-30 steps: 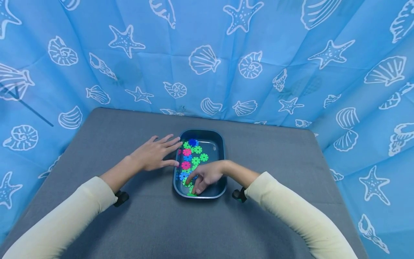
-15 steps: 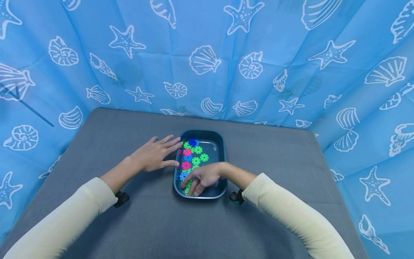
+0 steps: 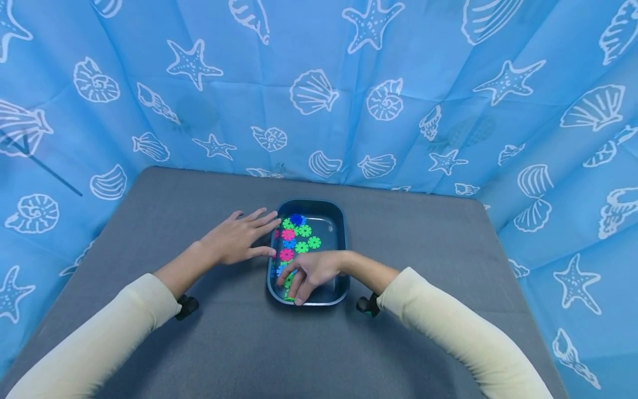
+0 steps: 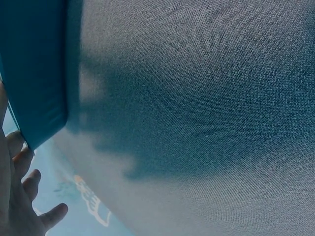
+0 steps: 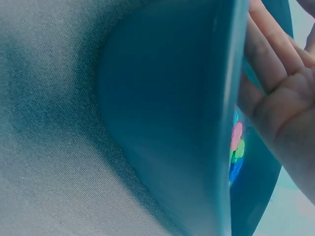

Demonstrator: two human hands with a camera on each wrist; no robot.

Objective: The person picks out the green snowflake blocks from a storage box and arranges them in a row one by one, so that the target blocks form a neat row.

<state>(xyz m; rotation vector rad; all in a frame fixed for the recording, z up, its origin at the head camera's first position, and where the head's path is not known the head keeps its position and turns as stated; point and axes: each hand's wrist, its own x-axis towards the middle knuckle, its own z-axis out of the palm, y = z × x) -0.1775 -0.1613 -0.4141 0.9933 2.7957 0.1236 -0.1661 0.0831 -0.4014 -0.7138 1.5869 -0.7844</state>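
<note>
A dark blue rectangular box (image 3: 319, 201) stands on the grey table. Along its left side lie several flat, notched plastic discs: green ones (image 3: 314, 243), pink ones (image 3: 286, 254) and blue ones (image 3: 297, 220). My left hand (image 3: 239, 237) is spread flat at the box's left rim, its fingertips on or just at the edge; it holds nothing. My right hand (image 3: 316, 269) reaches inside, its fingers extended down over the green discs in the near left corner. Box walls hide those fingertips in the right wrist view, where the palm (image 5: 285, 110) shows.
Grey cloth covers the table (image 3: 413, 244) around the box. Behind and beside it hangs a blue curtain (image 3: 279, 44) with white shells and starfish. Dark wrist straps (image 3: 186, 306) show under both cream sleeves (image 3: 448, 327).
Over the last second my right hand's fingers have shifted slightly left among the discs in the near left corner and spread a little. My left hand has stayed still.
</note>
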